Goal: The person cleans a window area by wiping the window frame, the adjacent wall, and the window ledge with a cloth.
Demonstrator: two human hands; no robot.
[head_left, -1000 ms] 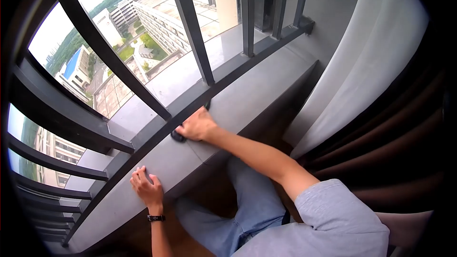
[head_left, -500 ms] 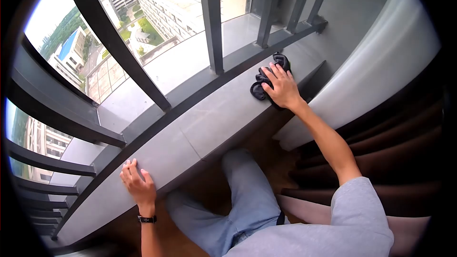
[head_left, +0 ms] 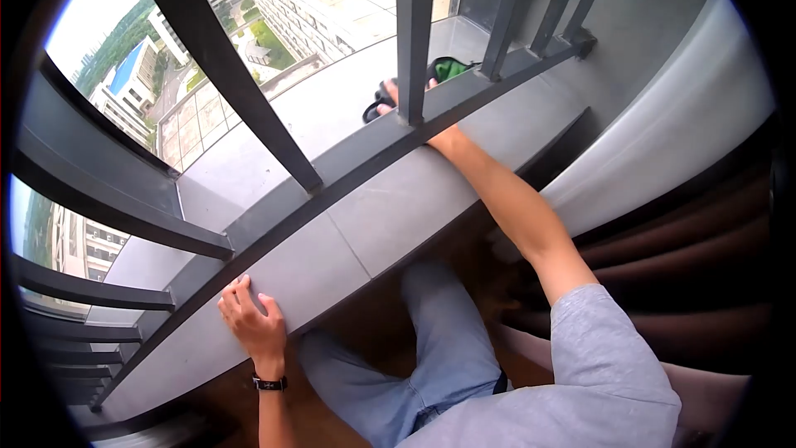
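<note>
My left hand (head_left: 254, 321) rests on the grey tiled sill (head_left: 307, 261), fingers a little apart, holding nothing. A dark wristband (head_left: 269, 382) is on that wrist. My right arm reaches under the bottom rail of the metal railing (head_left: 452, 108). Beyond it, my right hand (head_left: 390, 93) is partly hidden by an upright bar. It is on a soft, bunched black thing (head_left: 375, 109) with a green part (head_left: 452, 69), lying on the outer ledge. The grip is mostly covered, and I cannot tell its exact kind.
Dark upright bars (head_left: 224, 75) curve along the window side. Past them is the outer ledge (head_left: 332, 91), with buildings (head_left: 323, 0) far below. A white curtain (head_left: 663, 124) and dark brown drapes (head_left: 663, 265) hang at the right. My legs (head_left: 452, 323) are below the sill's near edge.
My right hand has moved left and away from me, from the inner sill to the ledge beyond the rail, carrying the black thing. Its green part now shows. My left hand stays on the sill.
</note>
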